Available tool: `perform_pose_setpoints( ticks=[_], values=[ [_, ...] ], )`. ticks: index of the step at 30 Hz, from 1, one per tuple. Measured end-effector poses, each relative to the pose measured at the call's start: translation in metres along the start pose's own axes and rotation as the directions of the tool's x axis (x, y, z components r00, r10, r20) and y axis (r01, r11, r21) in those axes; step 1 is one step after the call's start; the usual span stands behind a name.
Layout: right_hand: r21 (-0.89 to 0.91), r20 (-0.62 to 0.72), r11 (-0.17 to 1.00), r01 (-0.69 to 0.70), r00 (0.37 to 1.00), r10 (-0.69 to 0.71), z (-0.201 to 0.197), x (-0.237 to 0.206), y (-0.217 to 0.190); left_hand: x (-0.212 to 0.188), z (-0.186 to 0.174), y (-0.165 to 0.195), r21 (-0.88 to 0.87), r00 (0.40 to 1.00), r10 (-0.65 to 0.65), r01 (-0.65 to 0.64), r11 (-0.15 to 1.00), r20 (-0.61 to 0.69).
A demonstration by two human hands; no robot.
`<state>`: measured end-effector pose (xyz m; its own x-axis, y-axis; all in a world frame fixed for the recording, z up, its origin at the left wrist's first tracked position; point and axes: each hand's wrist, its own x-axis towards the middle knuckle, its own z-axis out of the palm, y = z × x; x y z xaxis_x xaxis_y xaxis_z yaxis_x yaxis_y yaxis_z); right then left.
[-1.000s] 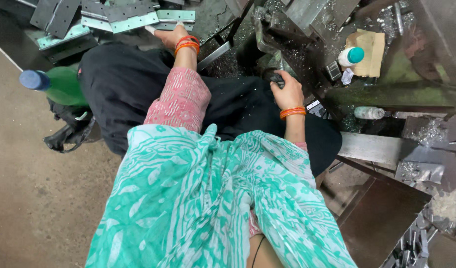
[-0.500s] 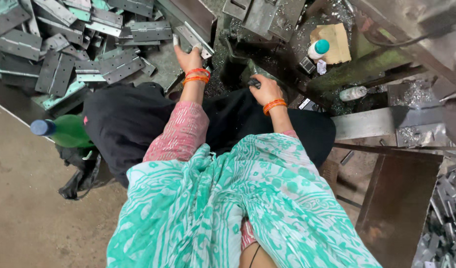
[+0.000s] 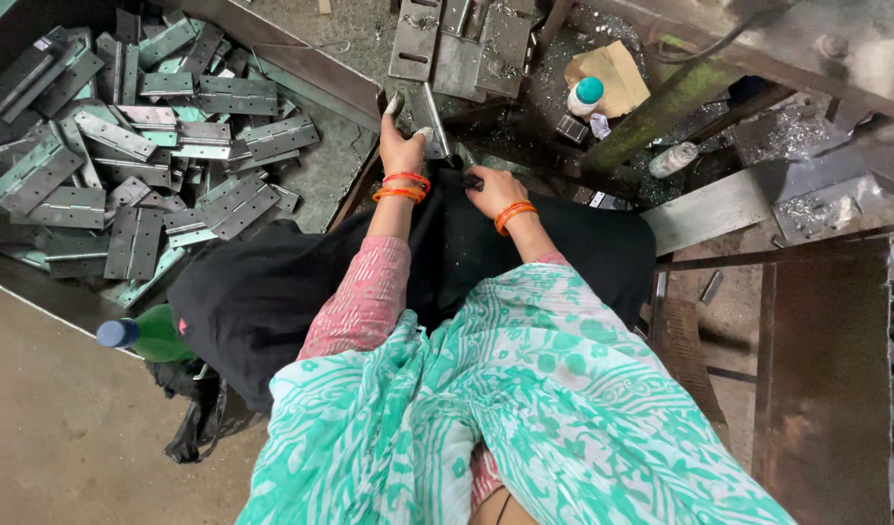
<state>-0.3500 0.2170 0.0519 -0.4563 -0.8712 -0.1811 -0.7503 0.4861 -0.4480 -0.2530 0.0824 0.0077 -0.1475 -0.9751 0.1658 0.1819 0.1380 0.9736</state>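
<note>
My left hand point(image 3: 400, 151), with orange bangles at the wrist, is closed on a grey metal hinge plate point(image 3: 429, 119) and holds it upright at the edge of a dark, greasy machine bed point(image 3: 525, 146). Close beside it, my right hand point(image 3: 492, 190) grips a small black knob point(image 3: 472, 181) just above my black-clad lap. The two hands are about a hand's width apart. More flat hinge plates point(image 3: 456, 44) lie on the bed just beyond them.
A low tray point(image 3: 315, 83) at the left holds a heap of grey hinge plates point(image 3: 126, 156). A green bottle point(image 3: 145, 335) lies by my left knee. A white teal-capped bottle point(image 3: 583, 95) and cardboard point(image 3: 612, 73) sit at the back. Rusty sheet point(image 3: 821, 369) stands right.
My left hand has come away from the hinge heap with a plate and moved right, close to my right hand. My right hand stays on the knob. The view has shifted forward.
</note>
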Motion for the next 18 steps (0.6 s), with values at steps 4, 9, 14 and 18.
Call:
perform_pose_setpoints(
  ticks=[4,9,14,18],
  values=[
    [-0.001,0.003,1.0,0.011,1.0,-0.011,-0.001,0.0,0.0,0.003,0.008,0.011,0.188,0.995,-0.098,0.091,0.978,0.029],
    [0.005,0.032,1.0,0.006,0.999,-0.006,-0.003,0.0,-0.002,0.013,0.015,0.027,0.287,0.979,-0.189,0.162,0.944,0.07],
    [-0.05,0.054,0.999,0.002,0.999,0.001,-0.002,0.003,0.0,0.035,0.025,0.025,0.242,0.992,-0.071,0.044,0.969,0.102],
    [-0.062,0.062,0.998,0.005,0.998,-0.002,0.004,0.007,0.008,0.057,0.043,0.003,0.288,0.987,-0.096,0.055,0.956,0.132]
  ],
)
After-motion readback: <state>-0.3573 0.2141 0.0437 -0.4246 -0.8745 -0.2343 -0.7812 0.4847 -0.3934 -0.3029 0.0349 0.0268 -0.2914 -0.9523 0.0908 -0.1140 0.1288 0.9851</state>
